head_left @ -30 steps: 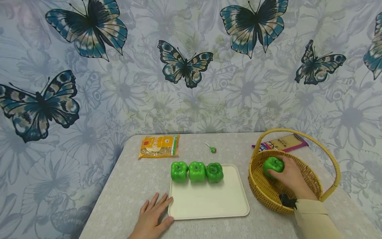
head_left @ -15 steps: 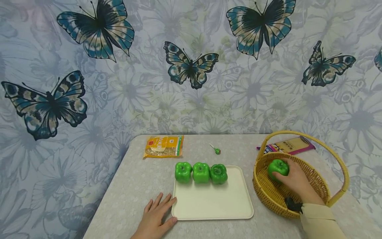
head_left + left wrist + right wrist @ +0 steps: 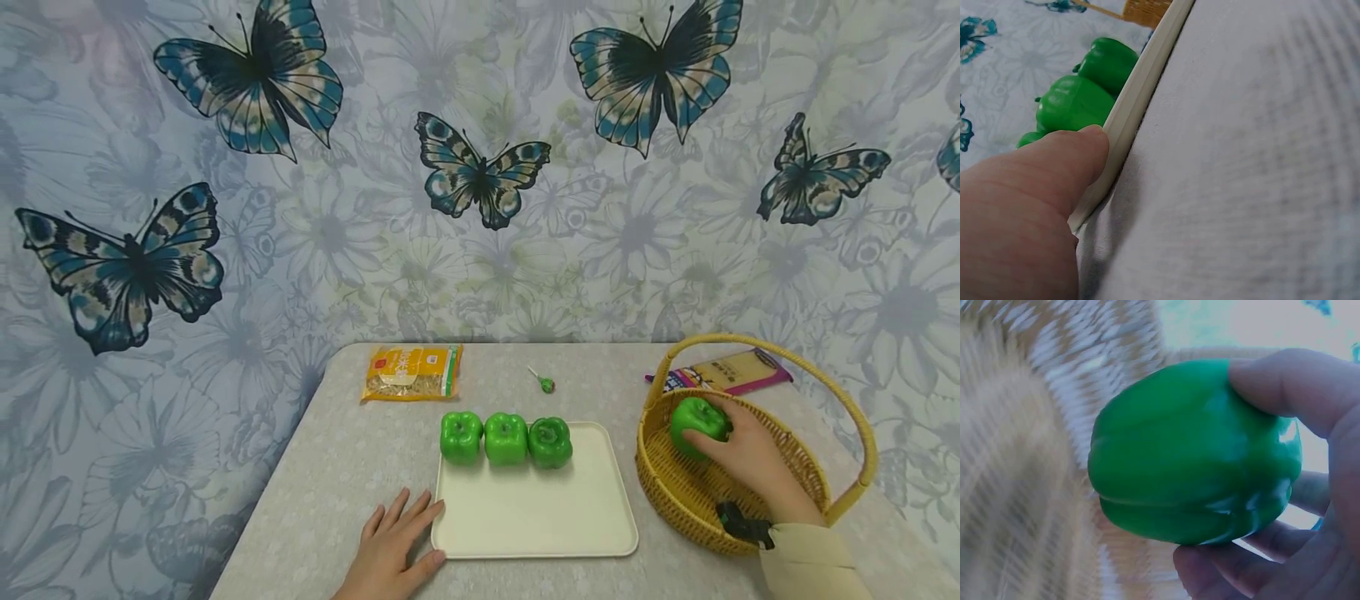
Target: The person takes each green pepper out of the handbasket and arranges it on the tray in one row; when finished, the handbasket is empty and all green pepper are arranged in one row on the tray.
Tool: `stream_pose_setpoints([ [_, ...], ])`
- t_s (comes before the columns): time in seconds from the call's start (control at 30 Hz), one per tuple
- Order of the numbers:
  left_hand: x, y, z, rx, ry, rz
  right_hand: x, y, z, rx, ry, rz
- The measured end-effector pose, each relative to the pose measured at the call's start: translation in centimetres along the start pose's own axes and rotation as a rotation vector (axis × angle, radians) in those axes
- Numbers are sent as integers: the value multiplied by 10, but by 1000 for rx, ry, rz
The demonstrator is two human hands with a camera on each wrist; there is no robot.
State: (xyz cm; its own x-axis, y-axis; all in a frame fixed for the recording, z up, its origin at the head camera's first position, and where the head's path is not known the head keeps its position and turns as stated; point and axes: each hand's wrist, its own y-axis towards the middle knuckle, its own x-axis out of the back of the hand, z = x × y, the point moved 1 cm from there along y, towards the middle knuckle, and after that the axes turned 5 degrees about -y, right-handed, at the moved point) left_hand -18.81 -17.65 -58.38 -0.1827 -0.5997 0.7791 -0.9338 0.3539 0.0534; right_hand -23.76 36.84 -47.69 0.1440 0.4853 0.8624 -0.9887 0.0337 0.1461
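Observation:
In the head view my right hand [image 3: 742, 450] reaches into the yellow wicker basket [image 3: 660, 500] and grips a green bell pepper [image 3: 696, 427]. The right wrist view shows this bell pepper [image 3: 1191, 456] between the thumb on one side and the fingers on the other. My left hand [image 3: 390, 546] lies with spread fingers at the left edge of a cream tray [image 3: 532, 521]. Its thumb [image 3: 1079, 150] touches the tray's rim [image 3: 1129, 119] in the left wrist view. Along the tray's back edge stand three more green bell peppers [image 3: 506, 439] in a row.
Behind the tray lie an orange-yellow food packet [image 3: 412, 372] and a lollipop [image 3: 546, 383] with a green wrapper. A purple and beige packet [image 3: 735, 372] is partly hidden behind the basket's arched handle [image 3: 817, 379]. A butterfly-patterned wall [image 3: 487, 275] rises at the table's back edge.
The head view has shifted slightly. The bell pepper in my right hand has tilted a little inside the basket. My left hand has stayed at the tray's edge.

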Motion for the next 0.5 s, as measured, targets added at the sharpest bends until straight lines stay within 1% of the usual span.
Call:
stream_pose_setpoints([
  [0.17,0,0,0,4,-4,1,16,-9,33,46,83,4],
  [0.27,0,0,-1,4,-8,-6,21,-11,56,96,163,32],
  [0.37,1,0,-2,12,-9,0,16,-9,73,165,226,65],
  [0.43,1,0,-2,17,-11,6,8,-4,81,198,234,86],
  [0.5,1,1,-2,19,-7,8,0,2,86,210,220,101],
])
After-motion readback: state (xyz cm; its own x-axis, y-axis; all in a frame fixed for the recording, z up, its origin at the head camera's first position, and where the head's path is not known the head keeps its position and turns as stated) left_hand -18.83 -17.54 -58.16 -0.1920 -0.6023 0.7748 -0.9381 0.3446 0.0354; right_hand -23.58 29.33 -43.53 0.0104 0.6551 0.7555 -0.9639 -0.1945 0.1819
